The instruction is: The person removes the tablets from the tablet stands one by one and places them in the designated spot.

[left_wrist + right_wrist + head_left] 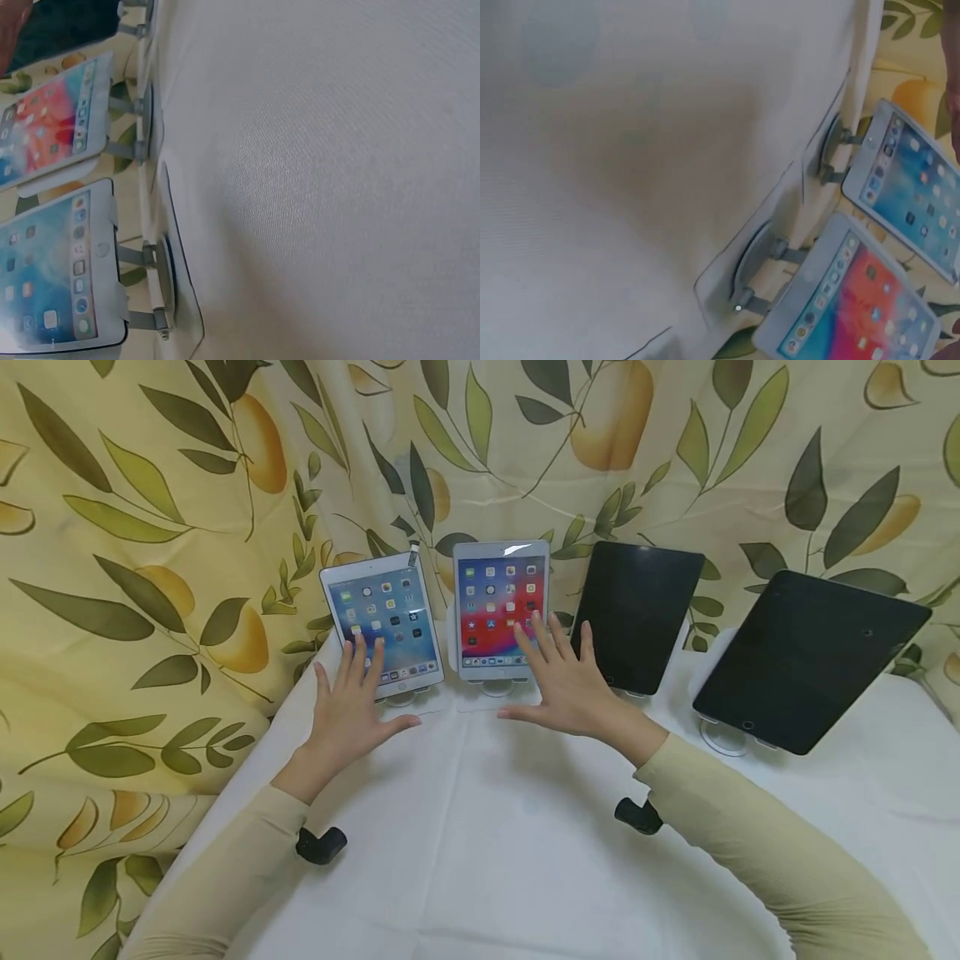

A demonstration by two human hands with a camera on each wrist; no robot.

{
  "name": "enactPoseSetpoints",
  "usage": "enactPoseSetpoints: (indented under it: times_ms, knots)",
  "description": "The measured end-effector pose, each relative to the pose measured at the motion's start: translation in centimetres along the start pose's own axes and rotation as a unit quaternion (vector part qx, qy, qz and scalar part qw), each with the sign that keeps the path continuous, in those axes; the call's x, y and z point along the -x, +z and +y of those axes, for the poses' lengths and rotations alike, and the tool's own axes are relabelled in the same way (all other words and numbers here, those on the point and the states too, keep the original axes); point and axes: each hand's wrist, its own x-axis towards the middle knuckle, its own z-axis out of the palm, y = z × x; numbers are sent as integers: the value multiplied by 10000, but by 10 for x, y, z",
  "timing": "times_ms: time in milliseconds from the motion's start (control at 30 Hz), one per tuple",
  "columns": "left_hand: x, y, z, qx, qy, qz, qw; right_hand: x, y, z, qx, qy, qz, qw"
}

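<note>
At the back of the white cloth point(510, 843), a blue-screen tablet point(386, 597), a red-and-blue-screen tablet point(487, 606) and two dark tablets point(645, 610) lean in a row, left to right; the left hand point(347, 714), fingers spread and free, is in front of the first one's low part; the right hand point(564, 685), also spread and free, is by the second one's low right corner, near a dark one; I can't tell if any fingers touch a screen.

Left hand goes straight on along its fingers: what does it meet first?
Likely the blue-screened tablet, leftmost in the head view. The left hand overlaps its lower part there; whether they touch is unclear.
</note>
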Motion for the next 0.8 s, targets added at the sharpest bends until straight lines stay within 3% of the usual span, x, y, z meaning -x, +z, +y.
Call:
enactPoseSetpoints:
  times_ms: [167,300,500,600,733,800]
  knots:
    - [-4,1,-5,266,-171,258,9992,-19,5,-10,-412,-34,-67,9991]
    - [-7,8,-12,656,-221,1061,9920,-34,9,-19,-664,-39,-156,9977]
    - [-11,21,-16,1433,-261,2386,9601,-58,20,-31,-996,6,-25,9950]
    - [-13,27,-15,1896,-477,2962,9349,-69,28,-36,-1410,69,180,9898]
    - [-15,32,-15,2415,-801,3404,9052,-81,37,-43,-2002,283,406,9785]
    - [-14,35,-15,2506,-927,3379,9024,-86,39,-47,-2349,468,373,9702]
